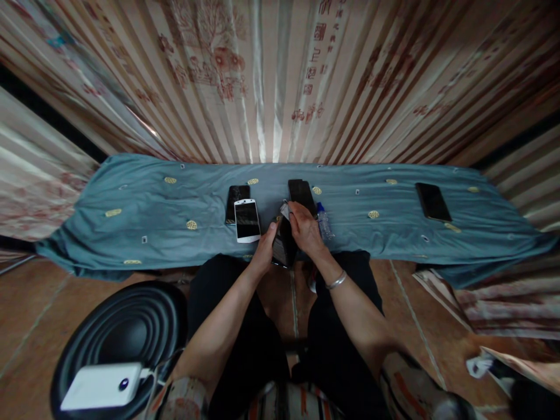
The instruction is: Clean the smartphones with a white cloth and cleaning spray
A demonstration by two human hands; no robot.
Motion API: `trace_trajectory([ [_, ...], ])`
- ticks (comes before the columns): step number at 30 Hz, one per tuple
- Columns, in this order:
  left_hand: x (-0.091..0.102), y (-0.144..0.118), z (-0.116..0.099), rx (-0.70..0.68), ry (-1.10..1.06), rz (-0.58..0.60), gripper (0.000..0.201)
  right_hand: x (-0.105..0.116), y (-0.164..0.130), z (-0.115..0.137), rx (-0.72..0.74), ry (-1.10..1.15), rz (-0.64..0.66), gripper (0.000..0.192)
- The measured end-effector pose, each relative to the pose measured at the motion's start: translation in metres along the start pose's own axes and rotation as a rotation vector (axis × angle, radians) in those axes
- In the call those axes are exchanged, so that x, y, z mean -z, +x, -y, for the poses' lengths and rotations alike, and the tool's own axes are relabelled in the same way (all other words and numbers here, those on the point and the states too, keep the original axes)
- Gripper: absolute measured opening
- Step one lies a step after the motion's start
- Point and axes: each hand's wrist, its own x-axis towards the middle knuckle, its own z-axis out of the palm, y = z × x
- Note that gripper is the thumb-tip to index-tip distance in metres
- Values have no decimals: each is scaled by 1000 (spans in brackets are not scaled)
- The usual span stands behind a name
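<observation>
Dark phone (283, 248): held upright on its edge at centre frame, just off the near hem of the teal cloth (131, 198). Left hand (265, 249): forearm rising from 7 o'clock, fingers curled about the phone's left side, gripping it. Right hand (305, 228): forearm rising from 5 o'clock, silver bangle (336, 281) at the wrist, palm down over the phone's top edge, fingertips pinching a small pale scrap (284, 210) against it; what the scrap is cannot be told. White phone (247, 220): flat on the cloth at 10 o'clock from the hands, overlapping a black phone (236, 199) behind it. Further black phone (301, 195): at 12 o'clock, touching the right hand. Small clear bottle (324, 223): lying just beside the right hand at 3 o'clock. Lone black phone (433, 201): well apart, far at 2 o'clock. White power bank (102, 386): on a black stool (126, 326) at 8 o'clock.
</observation>
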Motion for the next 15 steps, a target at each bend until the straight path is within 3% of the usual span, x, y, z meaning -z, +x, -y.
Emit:
trace_trajectory([
  [8, 2, -1, -3, -12, 37, 16, 58, 2, 2, 12, 64, 30, 125, 46],
  [15, -5, -7, -13, 41, -47, -49, 55, -1, 1, 20, 107, 10, 129, 44],
])
